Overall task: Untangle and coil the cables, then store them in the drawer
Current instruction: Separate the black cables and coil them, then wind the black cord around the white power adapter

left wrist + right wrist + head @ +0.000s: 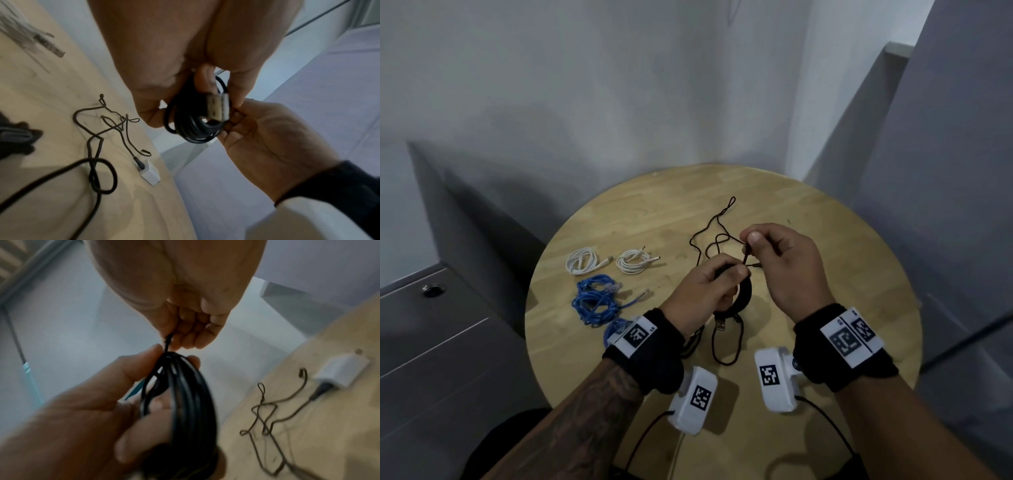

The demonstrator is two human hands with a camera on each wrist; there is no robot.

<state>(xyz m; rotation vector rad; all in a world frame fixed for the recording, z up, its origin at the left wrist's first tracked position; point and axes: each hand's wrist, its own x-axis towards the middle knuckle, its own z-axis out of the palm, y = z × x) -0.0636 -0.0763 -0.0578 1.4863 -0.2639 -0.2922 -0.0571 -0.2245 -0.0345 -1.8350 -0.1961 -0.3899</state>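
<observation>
black cable coil [744,294] is gripped in the left hand [705,294] above the table [842,240], right hand [784,263] pinching its loose end. if that pinch slips, the loops probably spring open.

The black coil [745,291] is mostly hidden behind the left hand [705,294] in the head view; only its right arc shows. In the right wrist view the coil is blurred and its bottom is cut by the lower edge. The third blue cable [616,325] is partly covered by the left wrist marker. The thin dark cable [265,423] is blurred there, so its crossings cannot be followed. The right hand [784,263] covers the cable end it pinches.
</observation>
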